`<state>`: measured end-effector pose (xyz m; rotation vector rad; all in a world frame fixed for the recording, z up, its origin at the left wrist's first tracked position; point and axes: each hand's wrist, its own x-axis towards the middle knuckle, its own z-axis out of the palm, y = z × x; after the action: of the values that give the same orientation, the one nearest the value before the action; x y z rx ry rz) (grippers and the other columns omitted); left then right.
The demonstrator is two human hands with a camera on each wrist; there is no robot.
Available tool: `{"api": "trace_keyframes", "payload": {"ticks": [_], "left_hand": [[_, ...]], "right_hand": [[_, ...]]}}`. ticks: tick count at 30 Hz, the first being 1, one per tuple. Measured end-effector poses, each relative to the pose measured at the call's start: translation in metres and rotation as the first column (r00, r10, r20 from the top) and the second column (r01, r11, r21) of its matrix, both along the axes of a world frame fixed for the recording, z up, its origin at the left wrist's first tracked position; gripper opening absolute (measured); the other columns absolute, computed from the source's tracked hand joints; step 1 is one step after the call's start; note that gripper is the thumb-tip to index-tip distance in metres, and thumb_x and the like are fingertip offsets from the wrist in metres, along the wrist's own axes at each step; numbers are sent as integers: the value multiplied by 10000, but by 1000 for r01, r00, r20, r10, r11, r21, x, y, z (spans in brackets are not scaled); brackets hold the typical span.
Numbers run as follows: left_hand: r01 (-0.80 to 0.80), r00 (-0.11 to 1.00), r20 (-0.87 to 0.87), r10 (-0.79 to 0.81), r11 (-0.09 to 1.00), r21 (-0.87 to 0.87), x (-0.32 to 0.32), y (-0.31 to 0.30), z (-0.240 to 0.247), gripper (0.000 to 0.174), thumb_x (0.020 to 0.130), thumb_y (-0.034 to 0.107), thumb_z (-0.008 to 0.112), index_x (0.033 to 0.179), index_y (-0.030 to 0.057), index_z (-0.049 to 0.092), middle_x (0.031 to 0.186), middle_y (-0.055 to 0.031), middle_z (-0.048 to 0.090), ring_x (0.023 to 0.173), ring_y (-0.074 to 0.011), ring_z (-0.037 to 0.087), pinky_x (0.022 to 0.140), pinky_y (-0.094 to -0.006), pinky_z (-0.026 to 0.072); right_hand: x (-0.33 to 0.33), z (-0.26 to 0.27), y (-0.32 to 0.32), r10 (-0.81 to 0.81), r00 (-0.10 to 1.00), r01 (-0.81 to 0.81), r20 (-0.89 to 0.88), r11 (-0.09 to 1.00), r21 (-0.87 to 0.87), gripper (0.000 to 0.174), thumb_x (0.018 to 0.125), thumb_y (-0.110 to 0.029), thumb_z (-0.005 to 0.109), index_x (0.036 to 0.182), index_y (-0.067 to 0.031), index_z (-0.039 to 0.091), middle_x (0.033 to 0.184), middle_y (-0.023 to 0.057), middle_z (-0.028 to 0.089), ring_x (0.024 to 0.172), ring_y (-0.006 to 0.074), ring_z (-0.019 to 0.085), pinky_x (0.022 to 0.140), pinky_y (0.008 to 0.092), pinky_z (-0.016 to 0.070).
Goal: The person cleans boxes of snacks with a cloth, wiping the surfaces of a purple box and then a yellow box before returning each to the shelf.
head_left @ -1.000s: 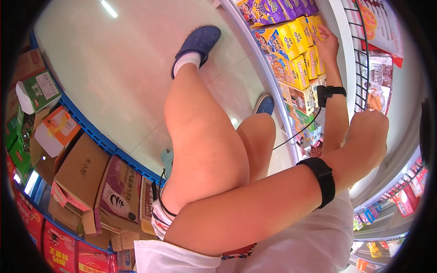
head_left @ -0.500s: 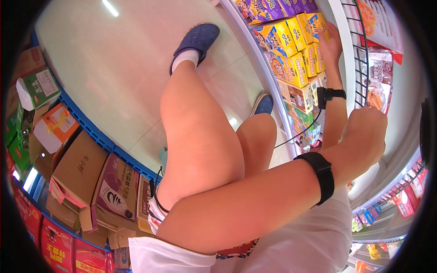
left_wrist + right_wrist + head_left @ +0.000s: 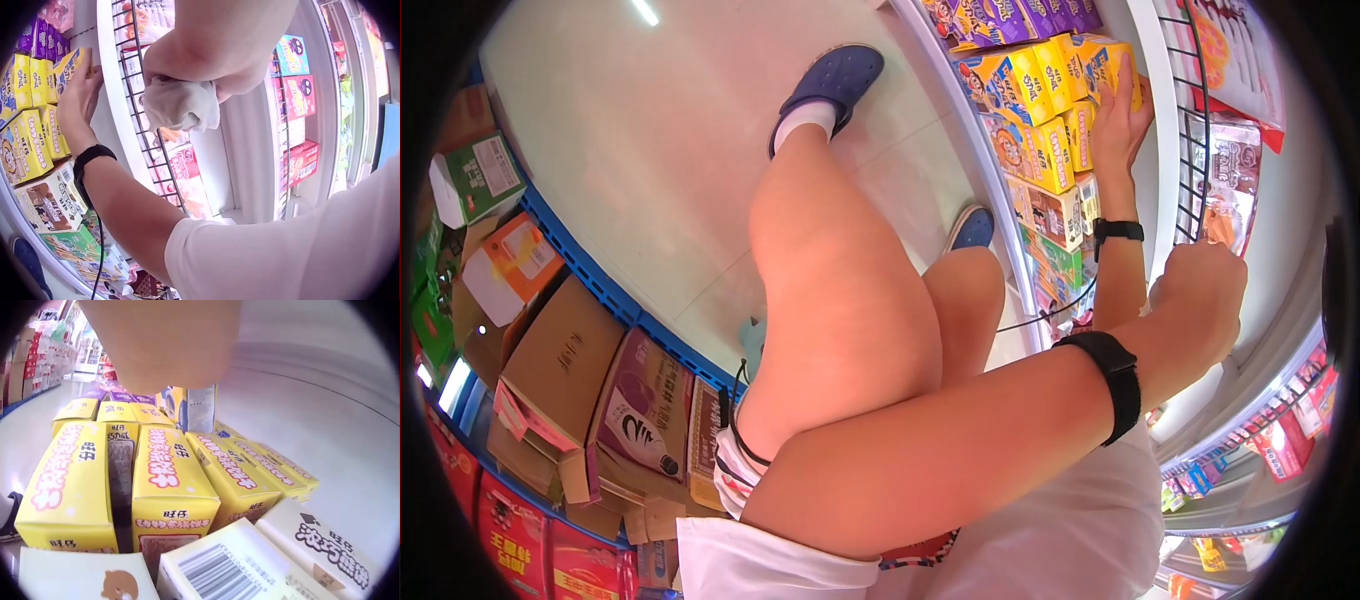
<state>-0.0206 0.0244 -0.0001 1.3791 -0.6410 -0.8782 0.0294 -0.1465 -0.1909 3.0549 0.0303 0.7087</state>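
My right hand (image 3: 1122, 125) grips a yellow snack box (image 3: 1108, 62) at the back of the yellow boxes on the shelf. In the left wrist view the fingers of the right hand (image 3: 80, 103) lie around the end of that box (image 3: 67, 67). The right wrist view shows the box standing beyond the other yellow boxes (image 3: 172, 469), partly under the hand (image 3: 165, 347). My left hand (image 3: 1200, 295) is curled beside the white shelf edge; in the left wrist view it holds a crumpled pale cloth (image 3: 181, 107).
Purple boxes (image 3: 990, 22) stand beyond the yellow ones, brown and green boxes nearer. A black wire rack (image 3: 1200, 130) with bagged goods runs beside the right arm. Cartons (image 3: 565, 365) line the blue-edged shelf at left. A cable hangs from the right wrist.
The right hand has moved its grip round the rear yellow box, and that box has shifted right and turned slightly. The left hand has barely moved.
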Motion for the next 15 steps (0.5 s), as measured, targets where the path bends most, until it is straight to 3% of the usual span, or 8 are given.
{"api": "trace_keyframes", "payload": {"ticks": [4,7,9,12,15], "left_hand": [[19,1000,11,-18,1000,-20,0,0,1,76,787,88,744,842,48,778,830,-137,752,826,-290,767,724,-399,599],[-4,1000,30,6,998,-63,-1,2,1,82,778,78,743,843,46,780,832,-133,753,825,-287,768,723,-386,597],[86,996,32,-84,995,-48,1,4,1,84,764,67,745,837,47,780,846,-133,758,837,-283,769,739,-378,596],[74,996,51,-71,996,-58,1,4,-1,93,748,64,755,836,51,782,865,-130,765,852,-277,770,754,-376,595],[41,998,39,-39,998,-46,-2,6,5,91,754,75,750,835,58,785,875,-136,766,867,-280,769,753,-375,596]], "right_hand": [[-8,-1,1,1,1000,0,-14,995,101,614,931,-32,742,1509,-115,551,1198,151,570,1094,312,565,961,412,502],[-10,-3,1,-31,1000,31,0,999,22,629,904,-83,793,1492,-84,568,1249,156,557,1143,321,557,977,404,492],[-14,-5,7,4,991,15,131,989,-146,650,879,-105,817,1478,-41,572,1249,171,538,1130,336,558,973,410,487],[-23,-7,17,-15,984,65,178,958,-280,683,843,-82,809,1485,-70,578,1214,167,544,1130,335,557,960,427,475],[-35,-5,35,-17,987,65,158,950,-304,694,818,-57,797,1479,-68,584,1201,154,546,1110,330,557,953,440,470]]}}
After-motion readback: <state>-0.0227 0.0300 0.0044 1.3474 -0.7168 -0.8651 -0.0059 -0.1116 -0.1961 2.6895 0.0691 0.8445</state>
